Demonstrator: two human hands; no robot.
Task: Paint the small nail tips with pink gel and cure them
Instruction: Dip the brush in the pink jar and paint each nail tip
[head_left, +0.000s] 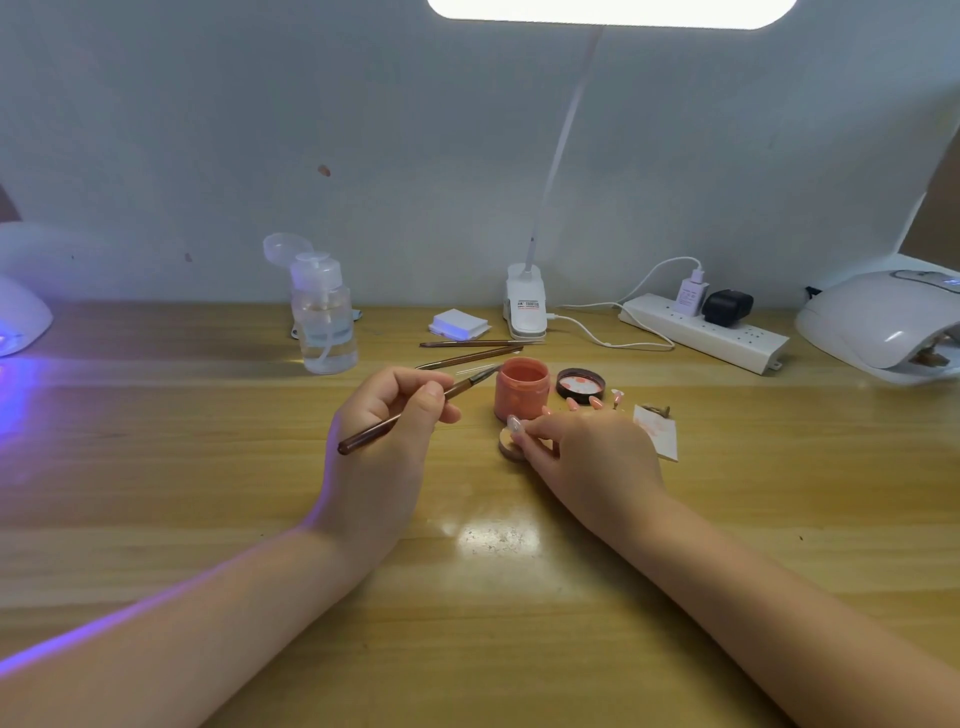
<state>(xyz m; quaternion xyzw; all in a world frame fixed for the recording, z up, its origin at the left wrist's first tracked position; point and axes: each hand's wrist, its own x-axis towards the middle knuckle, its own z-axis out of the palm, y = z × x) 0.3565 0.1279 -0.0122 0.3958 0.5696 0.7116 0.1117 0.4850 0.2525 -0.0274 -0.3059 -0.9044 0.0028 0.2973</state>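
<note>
A brush is pinched between thumb and curled fingers of the left hand, bristles aimed at the open jar — handy, it seems, for reloading pink gel. A nail tip, pale and glossy, is pinched by the right hand on a small round stand, apparently steadied for painting. Just beyond, pink tips are lined up beside the lid. Far right, a white lamp is kept within reach — presumably for curing.

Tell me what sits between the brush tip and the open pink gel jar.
Nothing visible. The brush, gripped by the left hand, has its tip at the rim of the pink gel jar, whose lid lies to its right.
</note>
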